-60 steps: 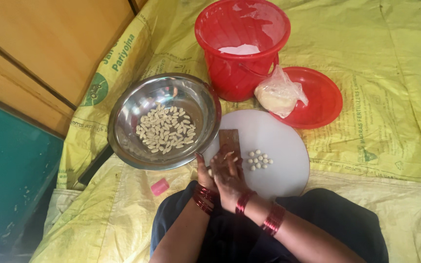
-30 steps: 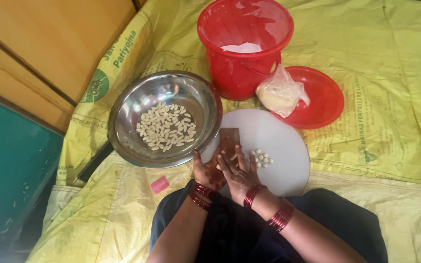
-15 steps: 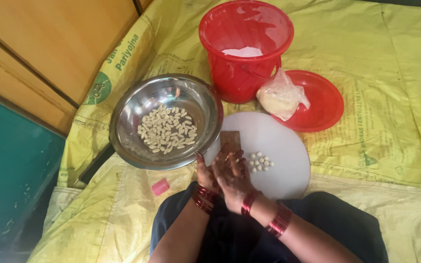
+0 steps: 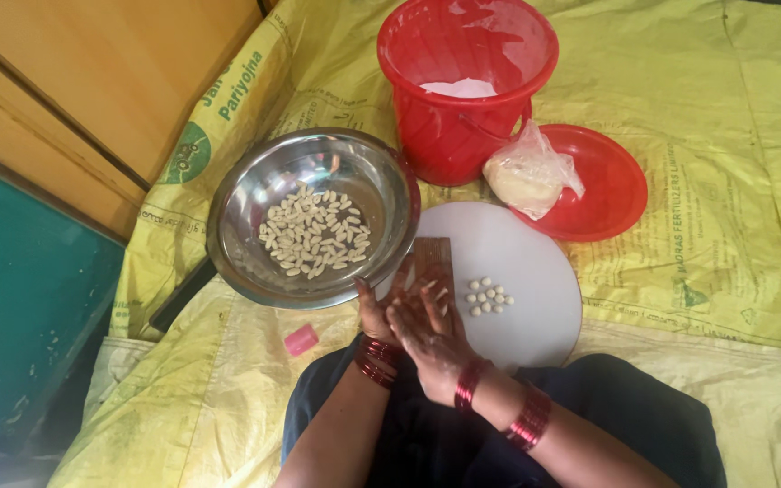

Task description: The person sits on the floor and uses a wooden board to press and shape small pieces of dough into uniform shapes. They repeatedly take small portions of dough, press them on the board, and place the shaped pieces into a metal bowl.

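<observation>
My right hand (image 4: pixel 428 333) and left hand (image 4: pixel 378 312) press together over the small brown wooden block (image 4: pixel 433 259) on the round white board (image 4: pixel 535 316); I cannot tell their grip.

We have one view only, head-mounted, so nothing overlaps with a second camera. It looks steeply down from above our lap, facing forward across the yellow sheet (image 4: pixel 698 181) on the floor. Range is close: our forearms enter from the bottom edge, the left hand (image 4: pixel 374 312) and right hand (image 4: pixel 427 330) sit low of centre. The white round board (image 4: pixel 535 271) fills the middle, the red bucket (image 4: pixel 467 86) touches the top edge, wooden panelling (image 4: pixel 92 81) takes the upper left corner.
</observation>
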